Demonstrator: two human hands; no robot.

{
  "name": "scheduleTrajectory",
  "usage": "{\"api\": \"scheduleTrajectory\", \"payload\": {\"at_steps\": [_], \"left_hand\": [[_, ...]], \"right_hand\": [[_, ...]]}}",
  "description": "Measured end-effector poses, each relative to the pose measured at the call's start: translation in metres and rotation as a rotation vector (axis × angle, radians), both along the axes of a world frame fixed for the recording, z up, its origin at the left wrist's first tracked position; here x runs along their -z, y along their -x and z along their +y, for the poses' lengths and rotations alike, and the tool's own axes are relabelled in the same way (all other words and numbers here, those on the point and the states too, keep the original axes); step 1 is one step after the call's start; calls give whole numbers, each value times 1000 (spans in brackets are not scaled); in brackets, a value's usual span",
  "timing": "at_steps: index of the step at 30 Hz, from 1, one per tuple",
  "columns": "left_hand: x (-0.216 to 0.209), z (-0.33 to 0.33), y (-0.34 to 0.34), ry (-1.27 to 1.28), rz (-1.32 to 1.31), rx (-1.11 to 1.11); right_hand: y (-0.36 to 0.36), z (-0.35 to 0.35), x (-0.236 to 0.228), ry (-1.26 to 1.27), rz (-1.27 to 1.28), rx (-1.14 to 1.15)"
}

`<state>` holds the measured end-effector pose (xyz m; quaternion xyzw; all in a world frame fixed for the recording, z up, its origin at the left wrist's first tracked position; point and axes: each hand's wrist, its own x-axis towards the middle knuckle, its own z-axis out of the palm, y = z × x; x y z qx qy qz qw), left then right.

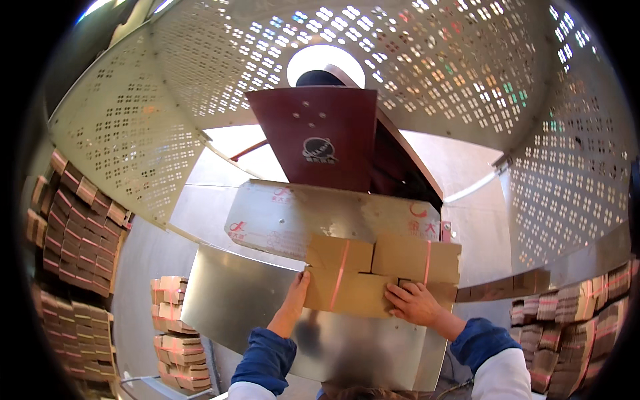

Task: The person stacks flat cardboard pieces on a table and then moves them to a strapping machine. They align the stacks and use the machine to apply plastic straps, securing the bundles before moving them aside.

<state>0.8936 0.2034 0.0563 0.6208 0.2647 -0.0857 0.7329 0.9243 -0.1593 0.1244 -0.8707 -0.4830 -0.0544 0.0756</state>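
Left hand (291, 301) has fingers against the left edge of the cardboard (363, 292), right hand (420, 307) lays fingers over its near side; can't tell if either really grips. Cardboard lies on the metal worktop (233, 290), near side of the maroon panel (313, 133); looks stiff, slidable, probably moderately heavy, best taken by both ends, off the pink bands (341, 273).

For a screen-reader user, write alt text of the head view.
A person's left hand touches the left edge of pink-banded cardboard, the right hand its top, on a metal table, with a dark red panel behind.
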Motion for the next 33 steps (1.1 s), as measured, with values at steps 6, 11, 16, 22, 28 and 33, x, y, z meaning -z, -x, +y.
{"api": "scheduleTrajectory", "payload": {"at_steps": [6,11,16,22,28,33], "left_hand": [[-1,-4,-7,197,-5,-68],[-8,-10,-13,112,57,-120],[1,-8,-20,78,69,-121],[6,-10,-29,31,18,-101],[27,-4,-28,151,101,-101],[-7,-5,-31,66,63,-102]], "right_hand": [[-4,-1,-1,-9,35,-14],[-9,0,4,-16,58,-21],[-15,3,4,-1,63,-14],[-19,4,-2,43,53,7],[-23,0,30,134,124,-19],[-22,9,7,16,137,2]]}}
